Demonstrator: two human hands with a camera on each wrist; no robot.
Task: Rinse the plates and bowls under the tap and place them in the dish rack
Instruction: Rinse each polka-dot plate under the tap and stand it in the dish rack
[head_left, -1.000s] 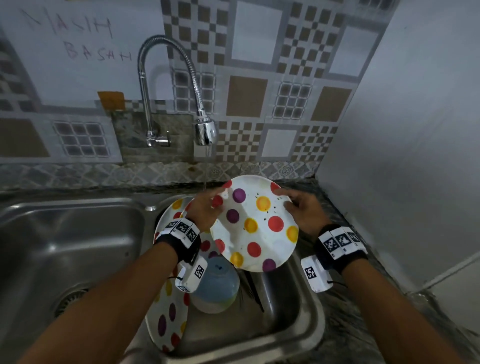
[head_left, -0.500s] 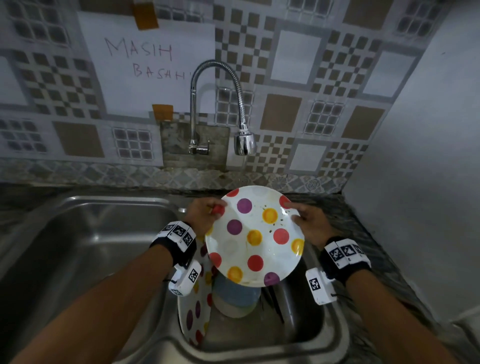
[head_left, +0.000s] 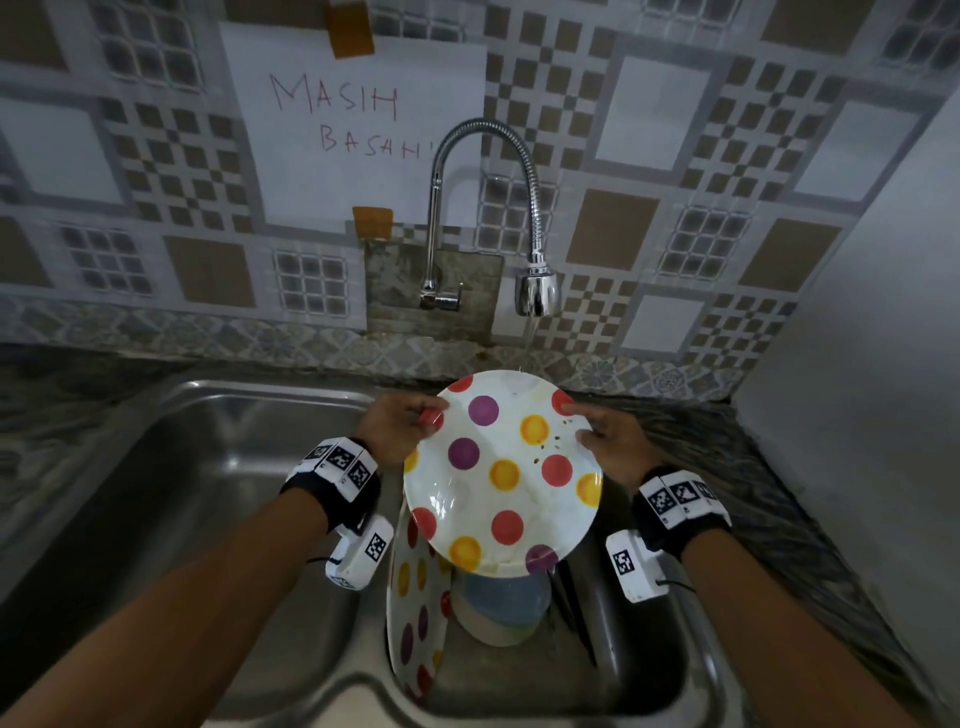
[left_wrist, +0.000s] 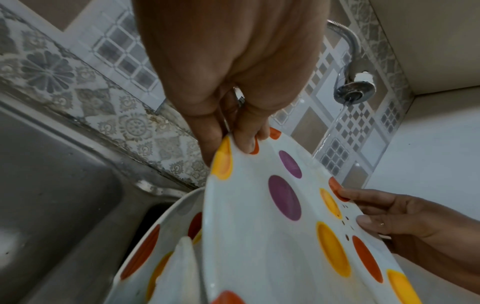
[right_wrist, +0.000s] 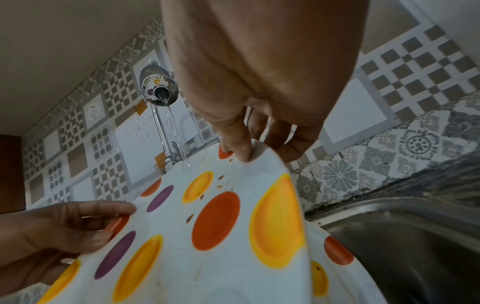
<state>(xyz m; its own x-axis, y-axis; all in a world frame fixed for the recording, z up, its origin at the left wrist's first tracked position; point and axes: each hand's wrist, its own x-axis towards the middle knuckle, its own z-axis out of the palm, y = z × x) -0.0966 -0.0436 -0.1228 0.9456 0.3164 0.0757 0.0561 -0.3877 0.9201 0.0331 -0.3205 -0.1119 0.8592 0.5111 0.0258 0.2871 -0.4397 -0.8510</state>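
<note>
Head view is showing the left hand (head_left: 397, 423) and the right hand (head_left: 608, 441) each pinching an opposite rim of a polka-dot plate (head_left: 501, 473), thumbs lying on its face. The person is tilting it over the sink (head_left: 218, 467), its top edge catching water from the tap (head_left: 537, 293). Another plate (head_left: 415, 597) is leaning below.

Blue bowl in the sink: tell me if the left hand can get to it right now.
Probably not as things stand. The left hand grips the rim of the spotted plate, which is held right above the blue bowl, and a second plate leans beside the bowl on that side.
</note>
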